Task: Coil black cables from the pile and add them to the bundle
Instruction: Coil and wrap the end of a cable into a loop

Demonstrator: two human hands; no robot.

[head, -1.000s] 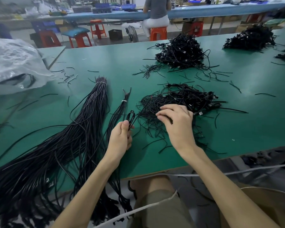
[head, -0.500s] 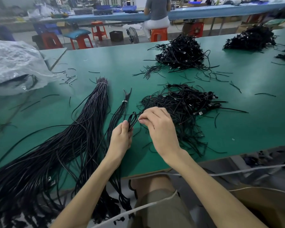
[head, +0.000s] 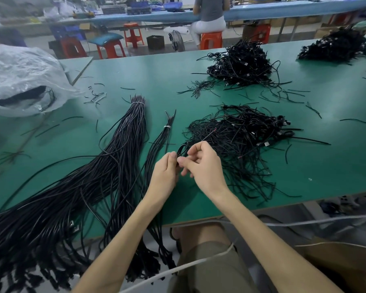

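Two bare hands meet near the front edge of the green table (head: pixel 336 161). At its left edge lies a crumpled clear plastic bag (head: pixel 19 77). Beside the bag, a thick bundle of long black cables (head: pixel 114 155) runs from a white tie to the front-left corner and hangs over the edge. The left hand (head: pixel 164 174) pinches a small black cable coil (head: pixel 181 150). The right hand (head: pixel 205 166), fingers curled, seems to pinch the same coil, though the grip is partly hidden. A loose pile of tangled black cables (head: pixel 241 132) sprawls just right of the hands.
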